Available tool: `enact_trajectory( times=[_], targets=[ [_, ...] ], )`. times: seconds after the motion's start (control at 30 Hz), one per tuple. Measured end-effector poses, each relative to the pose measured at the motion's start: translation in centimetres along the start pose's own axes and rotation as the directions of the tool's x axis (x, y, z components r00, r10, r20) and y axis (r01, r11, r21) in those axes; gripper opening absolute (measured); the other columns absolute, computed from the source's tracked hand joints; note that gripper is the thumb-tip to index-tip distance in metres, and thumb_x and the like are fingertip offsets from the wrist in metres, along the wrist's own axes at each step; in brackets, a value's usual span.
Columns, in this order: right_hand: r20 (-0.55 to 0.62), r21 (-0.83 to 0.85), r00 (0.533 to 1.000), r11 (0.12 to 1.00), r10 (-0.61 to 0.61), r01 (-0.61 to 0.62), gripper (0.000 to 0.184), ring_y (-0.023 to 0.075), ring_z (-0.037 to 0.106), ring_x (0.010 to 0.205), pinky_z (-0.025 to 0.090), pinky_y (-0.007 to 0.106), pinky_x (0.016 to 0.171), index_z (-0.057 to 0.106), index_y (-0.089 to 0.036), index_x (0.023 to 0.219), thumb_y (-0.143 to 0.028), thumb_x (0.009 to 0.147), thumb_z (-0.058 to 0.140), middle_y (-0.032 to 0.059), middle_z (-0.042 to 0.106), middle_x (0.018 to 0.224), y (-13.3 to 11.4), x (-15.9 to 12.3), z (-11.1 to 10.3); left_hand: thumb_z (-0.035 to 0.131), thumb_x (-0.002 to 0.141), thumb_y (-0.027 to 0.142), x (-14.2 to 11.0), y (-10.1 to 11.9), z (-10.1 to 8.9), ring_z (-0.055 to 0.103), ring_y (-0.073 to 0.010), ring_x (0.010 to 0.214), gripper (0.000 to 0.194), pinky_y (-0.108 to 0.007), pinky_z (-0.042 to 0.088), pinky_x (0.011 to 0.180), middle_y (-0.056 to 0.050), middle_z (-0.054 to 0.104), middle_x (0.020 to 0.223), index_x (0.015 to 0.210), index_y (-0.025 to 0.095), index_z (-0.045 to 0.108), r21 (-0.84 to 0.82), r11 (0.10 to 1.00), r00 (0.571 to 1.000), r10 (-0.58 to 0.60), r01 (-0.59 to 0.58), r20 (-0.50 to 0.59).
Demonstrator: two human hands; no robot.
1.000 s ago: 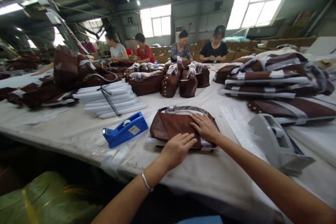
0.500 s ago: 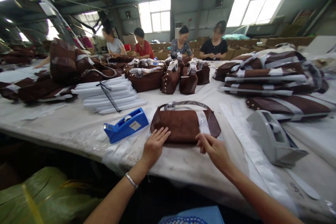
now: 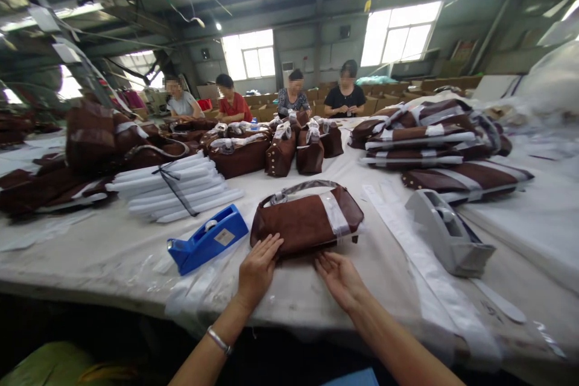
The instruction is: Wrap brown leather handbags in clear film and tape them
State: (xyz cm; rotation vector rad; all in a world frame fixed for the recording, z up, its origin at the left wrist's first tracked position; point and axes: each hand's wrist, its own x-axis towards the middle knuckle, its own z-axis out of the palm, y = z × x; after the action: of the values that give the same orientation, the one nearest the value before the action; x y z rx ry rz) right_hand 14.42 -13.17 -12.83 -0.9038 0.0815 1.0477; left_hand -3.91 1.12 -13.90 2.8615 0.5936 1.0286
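Observation:
A brown handbag [image 3: 298, 223] lies in front of me, its strap wrapped in clear film at the back. A pale band of wrap [image 3: 335, 215] crosses its right part. The bag's right end is tipped up a little off the table. My left hand [image 3: 259, 265] rests flat with fingers outstretched on the bag's lower left corner. Palm up, my right hand [image 3: 339, 280] has its extended fingertips at the bag's lower front edge, partly beneath it. A blue tape dispenser [image 3: 208, 238] stands left of the bag, a grey tape dispenser [image 3: 450, 235] to the right.
White rolled sheets [image 3: 176, 187] tied with a black band lie at left. Several brown bags [image 3: 239, 154] stand behind, and a stack of wrapped bags [image 3: 429, 132] is at the right. Several co-workers [image 3: 346, 96] sit across the table [image 3: 307, 307].
My right hand has moved from the pale band down to the bag's front edge, turning palm up. The bag's right end has risen and turned slightly. The camera view has shifted.

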Motion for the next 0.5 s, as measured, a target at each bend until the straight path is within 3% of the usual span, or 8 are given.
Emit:
enact_trajectory(
  times=[0.17,0.27,0.4,0.5],
  targets=[
    [0.122,-0.024,0.991,0.998,-0.047,0.050,0.043,0.0157,0.066,0.083,0.054,0.027,0.074,0.062,-0.021,0.092,-0.004,0.055,0.074,-0.0015,0.072,0.093,0.6,-1.5,3.1,0.045,0.096,0.015,-0.5,0.2,0.1,0.052,-0.0203,0.134,0.050,-0.043,0.048,0.109,-0.003,0.055,0.144,0.146,0.025,0.044,0.032,0.999,0.999,-0.018,0.020,-0.045],
    [0.249,-0.044,0.968,0.999,0.000,0.011,0.049,0.0192,0.067,0.099,0.052,0.030,0.085,0.062,-0.021,0.102,-0.014,0.057,0.081,0.0012,0.073,0.106,1.2,-2.4,4.2,0.053,0.093,0.023,-0.9,0.8,0.6,0.046,-0.0250,0.139,0.061,-0.046,0.044,0.111,-0.007,0.050,0.149,0.151,0.021,0.035,0.128,0.992,0.999,0.019,-0.013,-0.043],
    [0.280,-0.004,0.960,1.000,0.006,-0.005,0.050,0.0228,0.068,0.106,0.052,0.032,0.092,0.065,-0.022,0.101,-0.028,0.056,0.085,0.0025,0.074,0.104,1.9,-1.1,3.6,0.056,0.085,0.021,-0.7,0.4,2.3,0.050,-0.0258,0.134,0.074,-0.041,0.046,0.107,-0.006,0.052,0.148,0.154,0.020,0.030,0.300,0.951,0.983,0.124,-0.079,-0.135],
    [0.288,-0.140,0.957,0.990,0.019,0.023,0.048,0.0276,0.070,0.104,0.054,0.037,0.096,0.069,-0.024,0.091,-0.039,0.050,0.089,0.0031,0.076,0.094,1.7,1.1,2.1,0.048,0.081,0.009,0.5,-0.6,3.4,0.058,-0.0217,0.124,0.078,-0.035,0.048,0.100,-0.001,0.059,0.141,0.156,0.024,0.029,0.385,0.918,0.956,0.194,-0.098,-0.220]
  ],
)
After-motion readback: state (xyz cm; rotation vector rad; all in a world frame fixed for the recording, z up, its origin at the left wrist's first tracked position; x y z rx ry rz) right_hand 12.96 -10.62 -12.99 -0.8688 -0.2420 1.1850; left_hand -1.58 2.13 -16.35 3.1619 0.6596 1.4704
